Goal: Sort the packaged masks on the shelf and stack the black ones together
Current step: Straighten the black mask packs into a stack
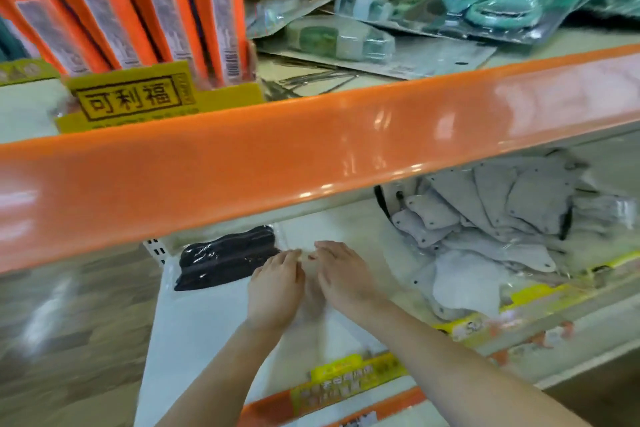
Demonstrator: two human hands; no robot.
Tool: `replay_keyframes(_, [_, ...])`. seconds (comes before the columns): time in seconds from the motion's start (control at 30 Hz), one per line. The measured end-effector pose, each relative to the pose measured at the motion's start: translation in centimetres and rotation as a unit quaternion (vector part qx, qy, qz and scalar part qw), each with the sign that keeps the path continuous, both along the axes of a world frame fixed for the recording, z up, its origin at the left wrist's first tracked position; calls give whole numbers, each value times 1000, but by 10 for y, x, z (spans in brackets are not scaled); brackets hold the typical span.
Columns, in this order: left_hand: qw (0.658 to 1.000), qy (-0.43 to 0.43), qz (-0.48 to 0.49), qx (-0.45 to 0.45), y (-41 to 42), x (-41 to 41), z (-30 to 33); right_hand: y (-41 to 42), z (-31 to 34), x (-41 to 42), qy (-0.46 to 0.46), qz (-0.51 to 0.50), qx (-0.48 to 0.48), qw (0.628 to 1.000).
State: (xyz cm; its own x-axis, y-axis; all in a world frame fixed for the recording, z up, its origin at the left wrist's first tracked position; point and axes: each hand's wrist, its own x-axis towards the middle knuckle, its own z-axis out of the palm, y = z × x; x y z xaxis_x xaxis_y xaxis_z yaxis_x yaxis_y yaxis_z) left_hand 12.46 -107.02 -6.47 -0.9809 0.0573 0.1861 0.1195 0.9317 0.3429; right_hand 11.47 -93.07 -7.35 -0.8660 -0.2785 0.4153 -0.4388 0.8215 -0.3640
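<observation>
1. The left hand and right hand lie side by side, palms down, on the lower shelf, fingers relaxed and holding nothing.
2. The black masks, in clear wrap, lie just left of the left hand, its fingertips at their edge.
3. A loose pile of grey masks sits to the right, apart from both hands.
</observation>
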Motion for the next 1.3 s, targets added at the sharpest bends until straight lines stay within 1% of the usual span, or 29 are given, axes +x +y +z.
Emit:
replay_keyframes(0.03, [1000, -2, -4, 3, 15, 0, 1, 15, 2, 1, -1, -7, -1, 1000])
replay_keyframes(0.13, [1000, 10, -23, 12, 59, -3, 5, 59, 7, -1, -52, -21, 13, 998])
replay_keyframes(0.17, [999, 12, -28, 16, 75, -5, 5, 74, 7, -2, -44, -35, 29, 998])
replay_keyframes(0.23, [999, 20, -44, 14, 103, -7, 8, 102, 9, -5, 0, -56, 22, 998])
replay_keyframes(0.3, [997, 39, -66, 23, 131, -9, 11, 128, 14, -5, 1, -69, 3, 998])
replay_keyframes(0.37, [995, 49, -79, 29, 157, -13, 14, 157, 20, -9, -2, -91, 20, 996])
replay_keyframes(0.5, [992, 63, -100, 41, 209, -19, 20, 214, 25, -17, 36, -143, 59, 987])
replay_keyframes(0.53, [991, 66, -108, 39, 221, -20, 22, 227, 26, -19, 32, -157, 65, 985])
replay_keyframes(0.67, [991, 15, -122, 59, 262, -24, 24, 262, 22, -28, -17, -248, 75, 966])
replay_keyframes(0.73, [990, -1, -128, 65, 277, -26, 20, 273, 18, -30, -40, -268, 86, 959])
replay_keyframes(0.87, [993, -44, -93, 66, 294, -29, 4, 290, 11, -28, -132, -262, 71, 953])
replay_keyframes(0.93, [994, -43, -70, 76, 299, -27, -2, 295, 6, -27, -117, -244, 53, 961])
replay_keyframes(1.0, [993, -34, -61, 94, 303, -23, -8, 299, 4, -26, -93, -244, 66, 963])
replay_keyframes(1.03, [993, -26, -60, 97, 304, -22, -10, 301, 6, -25, -101, -230, 66, 966])
replay_keyframes(1.13, [996, 5, -60, 67, 307, -19, -17, 305, 6, -24, -86, -211, 76, 971])
replay_keyframes(1.2, [996, 9, -60, 64, 308, -19, -20, 309, 9, -24, -74, -209, 62, 973])
replay_keyframes(1.3, [996, 36, -61, 59, 308, -19, -27, 316, 16, -27, -119, -198, 45, 972])
